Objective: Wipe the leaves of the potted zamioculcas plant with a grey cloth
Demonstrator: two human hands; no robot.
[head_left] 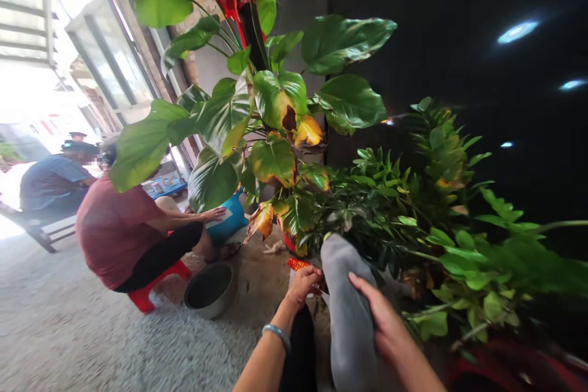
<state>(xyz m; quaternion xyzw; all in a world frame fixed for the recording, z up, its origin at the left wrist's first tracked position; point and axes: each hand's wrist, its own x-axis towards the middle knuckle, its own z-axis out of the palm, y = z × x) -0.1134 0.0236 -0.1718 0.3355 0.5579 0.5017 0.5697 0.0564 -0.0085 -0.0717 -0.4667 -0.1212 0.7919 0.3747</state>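
Observation:
A grey sock [348, 312], long and smooth with its rounded toe end pointing away from me, stands out in front of my lap. Along its right edge lies my right hand [377, 312], thumb on the near face and the other fingers hidden behind. To the left of the sock, my left hand [305, 285] is closed in a pinch, a bluish bracelet [277, 335] on its wrist. Something thin and white [323, 297] shows beside those fingers; I cannot make out what they grip. Just beyond is a red and gold patterned piece [297, 264].
A large leafy plant [275, 159] rises ahead, with more greenery [441, 196] on the right before a dark glossy wall [459, 49]. On the left, a person [124, 226] sits on a red stool [154, 288] near a grey basin [209, 291]. Another person sits farther back.

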